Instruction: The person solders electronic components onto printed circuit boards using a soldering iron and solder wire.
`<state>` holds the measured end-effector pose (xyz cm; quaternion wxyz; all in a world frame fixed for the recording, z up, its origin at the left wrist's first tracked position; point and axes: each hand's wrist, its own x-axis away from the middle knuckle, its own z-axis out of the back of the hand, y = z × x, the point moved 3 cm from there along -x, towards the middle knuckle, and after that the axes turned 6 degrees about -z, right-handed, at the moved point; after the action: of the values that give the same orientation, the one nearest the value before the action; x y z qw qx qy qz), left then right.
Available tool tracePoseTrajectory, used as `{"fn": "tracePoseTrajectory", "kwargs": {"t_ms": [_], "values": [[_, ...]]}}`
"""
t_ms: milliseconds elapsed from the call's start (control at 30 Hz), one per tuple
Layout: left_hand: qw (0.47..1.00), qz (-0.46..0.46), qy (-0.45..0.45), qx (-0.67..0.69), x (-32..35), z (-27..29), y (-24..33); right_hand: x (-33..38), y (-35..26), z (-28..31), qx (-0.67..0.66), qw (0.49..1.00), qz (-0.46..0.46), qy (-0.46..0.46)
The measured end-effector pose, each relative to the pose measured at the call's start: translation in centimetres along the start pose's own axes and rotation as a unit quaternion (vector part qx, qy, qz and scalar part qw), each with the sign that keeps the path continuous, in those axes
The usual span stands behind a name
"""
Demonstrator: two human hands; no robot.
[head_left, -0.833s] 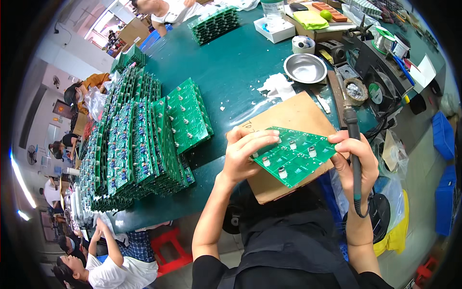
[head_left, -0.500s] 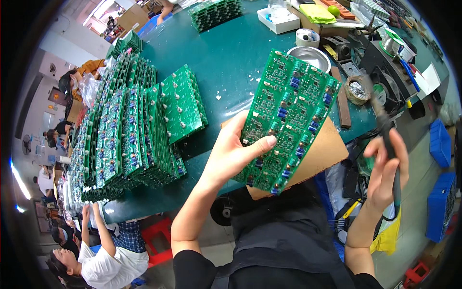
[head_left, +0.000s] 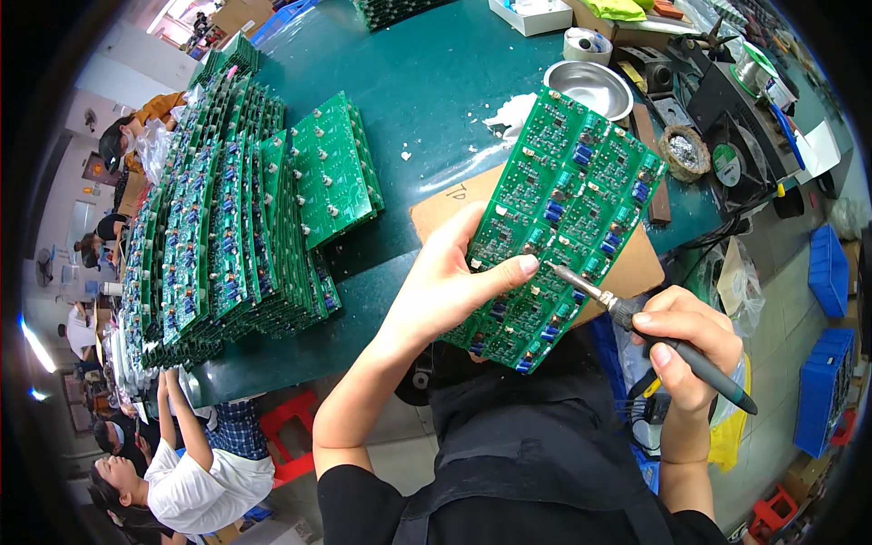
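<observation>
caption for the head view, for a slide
Left hand holds a green circuit board upright; right hand brings a soldering iron to it.

One held circuit board [head_left: 559,218], one soldering iron [head_left: 654,331] (tip touching), one steel bowl [head_left: 589,89]

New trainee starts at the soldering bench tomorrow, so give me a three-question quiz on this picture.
1. Which hand holds the green circuit board?
2. True or false: the soldering iron lies on the table.
3. What sits nearest the metal bowl: (a) white scraps, (b) blue crates, (c) red stool?

Key
1. The left hand.
2. False: the right hand holds it, tip at the board.
3. (a).
</observation>
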<state>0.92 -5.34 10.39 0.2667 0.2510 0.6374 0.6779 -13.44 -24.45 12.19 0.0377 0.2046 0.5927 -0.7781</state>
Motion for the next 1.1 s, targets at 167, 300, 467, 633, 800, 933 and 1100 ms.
{"fn": "tracePoseTrajectory", "kwargs": {"t_ms": [167, 300, 467, 633, 800, 933, 1100], "values": [[1.0, -0.005, -0.002, -0.01, 0.1, -0.1, 0.0, -0.6, 0.4, 0.4, -0.018, 0.999, -0.006, -0.03], [0.999, -0.027, -0.004, -0.017, 0.0, -0.3, -0.2, -0.8, 0.1, 0.7, 0.001, 0.999, -0.025, -0.049], [1.0, -0.016, 0.013, 0.018, 0.1, -0.4, -0.5, -1.0, -0.4, 0.6, -0.01, 1.0, -0.002, -0.01], [0.999, -0.009, 0.016, 0.028, 0.2, -0.5, -0.8, -0.3, 0.1, 0.8, -0.009, 1.0, -0.005, -0.019], [0.996, -0.034, 0.028, 0.079, 0.3, -0.2, -1.4, 0.3, 2.5, 4.3, -0.044, 0.99, 0.047, 0.124], [0.996, -0.008, 0.042, 0.083, 0.4, 0.3, -1.9, -3.7, 9.4, 9.0, 0.202, 0.927, -0.08, 0.305], [0.982, -0.076, 0.109, 0.133, 1.2, 1.4, -2.0, -4.7, 12.2, 8.8, 0.219, 0.948, -0.102, 0.208]]}}
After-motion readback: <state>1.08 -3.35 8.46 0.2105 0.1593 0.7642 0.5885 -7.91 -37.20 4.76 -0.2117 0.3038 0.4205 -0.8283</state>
